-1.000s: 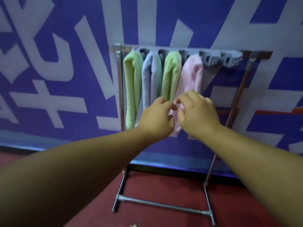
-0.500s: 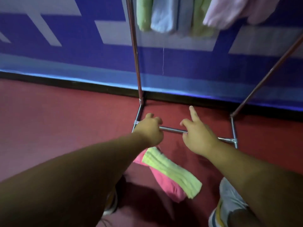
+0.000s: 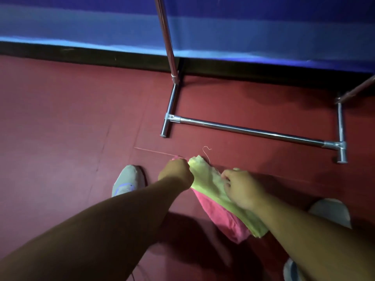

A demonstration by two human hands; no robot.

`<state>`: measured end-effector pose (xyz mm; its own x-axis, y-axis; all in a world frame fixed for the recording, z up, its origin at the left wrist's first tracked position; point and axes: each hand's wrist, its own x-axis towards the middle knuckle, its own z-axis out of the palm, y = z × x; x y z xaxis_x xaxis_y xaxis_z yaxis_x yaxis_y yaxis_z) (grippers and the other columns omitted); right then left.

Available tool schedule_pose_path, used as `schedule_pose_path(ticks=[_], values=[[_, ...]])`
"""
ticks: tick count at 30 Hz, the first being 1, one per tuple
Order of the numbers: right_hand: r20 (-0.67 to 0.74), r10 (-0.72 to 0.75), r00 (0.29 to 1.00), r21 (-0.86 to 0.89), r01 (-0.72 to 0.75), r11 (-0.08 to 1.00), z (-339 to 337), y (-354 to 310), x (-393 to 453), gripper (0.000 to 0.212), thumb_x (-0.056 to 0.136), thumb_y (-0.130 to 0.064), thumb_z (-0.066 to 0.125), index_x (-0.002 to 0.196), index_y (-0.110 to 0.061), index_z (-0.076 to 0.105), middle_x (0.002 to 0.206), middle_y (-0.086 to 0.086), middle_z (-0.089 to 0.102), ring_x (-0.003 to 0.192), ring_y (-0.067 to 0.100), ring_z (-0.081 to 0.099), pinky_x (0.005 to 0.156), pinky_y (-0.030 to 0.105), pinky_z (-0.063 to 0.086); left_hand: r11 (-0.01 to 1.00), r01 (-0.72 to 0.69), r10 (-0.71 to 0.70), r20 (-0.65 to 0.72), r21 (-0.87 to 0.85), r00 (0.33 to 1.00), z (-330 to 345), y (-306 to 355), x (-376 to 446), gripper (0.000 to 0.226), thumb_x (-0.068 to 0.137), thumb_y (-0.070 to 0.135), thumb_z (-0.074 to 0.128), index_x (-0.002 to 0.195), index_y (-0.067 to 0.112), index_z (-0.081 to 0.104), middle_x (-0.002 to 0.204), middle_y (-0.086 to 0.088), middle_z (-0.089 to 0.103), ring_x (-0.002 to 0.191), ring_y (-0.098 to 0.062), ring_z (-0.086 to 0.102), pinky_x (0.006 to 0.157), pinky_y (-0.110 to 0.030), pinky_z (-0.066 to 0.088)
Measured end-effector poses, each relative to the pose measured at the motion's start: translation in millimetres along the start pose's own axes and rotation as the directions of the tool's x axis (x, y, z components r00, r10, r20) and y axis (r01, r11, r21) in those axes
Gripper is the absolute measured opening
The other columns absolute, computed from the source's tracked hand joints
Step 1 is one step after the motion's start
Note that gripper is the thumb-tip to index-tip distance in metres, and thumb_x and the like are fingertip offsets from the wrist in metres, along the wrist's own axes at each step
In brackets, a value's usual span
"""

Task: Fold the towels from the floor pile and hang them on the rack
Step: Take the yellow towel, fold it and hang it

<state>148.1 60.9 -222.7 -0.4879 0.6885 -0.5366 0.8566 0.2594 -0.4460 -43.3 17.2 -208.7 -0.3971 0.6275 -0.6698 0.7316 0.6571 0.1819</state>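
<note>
A light green towel lies on top of a pink towel on the red floor, between my feet. My left hand grips the green towel's far left corner with curled fingers. My right hand pinches the same towel along its right edge, a little nearer to me. Only the foot of the metal rack shows, just beyond the towels; its top bar and the hung towels are out of view.
My grey shoes stand left and right of the towels. A loose pink thread trails on the floor. The blue wall banner and a dark baseboard run behind the rack.
My view dropped from the rack's hung towels to the floor. Both hands came down from the pink towel on the rack and took hold of the green towel on the floor.
</note>
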Motion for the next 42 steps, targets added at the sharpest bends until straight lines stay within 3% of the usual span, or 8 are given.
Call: schedule_pose_path(ticks=[10,16,21,24,29,34,37,42], values=[[-0.003,0.105,0.994,0.116,-0.104,0.988,42,24,14,0.035,0.08,-0.016,0.057,0.111,-0.022,0.071,0.112,0.004,0.07,0.099,0.026,0.068,0.089,0.034,0.052,0.996,0.062,-0.067,-0.081,-0.072,0.994,40,-14,52,0.022,0.092,0.017,0.05,0.103,0.013,0.069,0.1,-0.008,0.069,0.086,-0.028,0.061,0.07,-0.03,0.041],[-0.043,0.068,0.997,0.115,-0.062,0.991,39,20,13,0.035,0.081,-0.013,0.06,0.114,-0.021,0.067,0.111,0.007,0.068,0.101,0.029,0.067,0.088,0.037,0.052,0.987,-0.125,0.1,-0.231,-0.099,0.968,48,-15,30,0.025,0.083,0.01,0.049,0.095,0.006,0.071,0.11,-0.015,0.058,0.101,-0.037,0.057,0.085,-0.038,0.047],[-0.279,-0.153,0.948,0.245,0.224,0.943,-4,-21,-6,0.051,0.087,-0.012,0.065,0.138,-0.015,0.056,0.121,0.01,0.06,0.107,0.021,0.061,0.098,0.024,0.044,0.801,-0.58,0.596,-0.276,0.146,0.754,1,8,-17,0.009,0.08,0.014,0.05,0.082,0.017,0.059,0.083,-0.006,0.062,0.08,-0.034,0.055,0.07,-0.038,0.041],[-0.316,-0.226,0.921,0.273,0.316,0.908,-43,-46,-22,0.045,0.086,-0.001,0.053,0.131,-0.009,0.06,0.124,0.012,0.059,0.115,0.023,0.06,0.102,0.026,0.041,0.685,-0.708,0.72,-0.302,0.169,0.625,-46,33,-56,0.005,0.08,0.012,0.053,0.082,0.017,0.052,0.07,-0.009,0.061,0.067,-0.036,0.057,0.061,-0.037,0.04],[-0.366,-0.159,0.917,0.283,0.272,0.92,-123,-76,-73,0.016,0.079,-0.01,0.045,0.079,-0.014,0.06,0.089,0.012,0.069,0.086,0.027,0.063,0.071,0.033,0.042,0.581,-0.813,0.718,-0.446,-0.04,0.534,-118,65,-141,0.009,0.089,0.024,0.035,0.083,0.019,0.041,0.072,-0.004,0.052,0.066,-0.029,0.041,0.061,-0.038,0.035],[-0.459,-0.076,0.885,0.555,0.353,0.753,-175,-106,-141,0.013,0.067,-0.023,0.057,0.069,-0.011,0.054,0.062,0.0,0.053,0.065,0.009,0.044,0.06,0.037,0.039,0.557,-0.817,0.562,-0.657,-0.148,0.503,-157,76,-217,0.012,0.096,0.01,0.047,0.085,0.016,0.046,0.068,0.003,0.053,0.064,-0.018,0.042,0.061,-0.039,0.039],[-0.475,-0.111,0.873,0.687,0.447,0.572,-190,-126,-186,0.012,0.06,-0.011,0.056,0.065,0.001,0.056,0.065,0.007,0.057,0.067,0.012,0.049,0.063,0.032,0.037,0.512,-0.82,0.452,-0.732,-0.256,0.51,-164,75,-247,0.014,0.1,0.013,0.049,0.086,0.016,0.048,0.069,-0.001,0.056,0.065,-0.02,0.051,0.064,-0.041,0.044],[-0.384,-0.219,0.897,0.764,0.441,0.47,-181,-130,-225,0.012,0.062,-0.005,0.054,0.066,0.007,0.052,0.055,0.006,0.056,0.05,0.013,0.054,0.047,0.028,0.04,0.434,-0.832,0.424,-0.738,-0.344,0.526,-145,73,-266,0.014,0.098,0.015,0.049,0.085,0.017,0.049,0.066,-0.001,0.052,0.063,-0.023,0.05,0.062,-0.044,0.046]])
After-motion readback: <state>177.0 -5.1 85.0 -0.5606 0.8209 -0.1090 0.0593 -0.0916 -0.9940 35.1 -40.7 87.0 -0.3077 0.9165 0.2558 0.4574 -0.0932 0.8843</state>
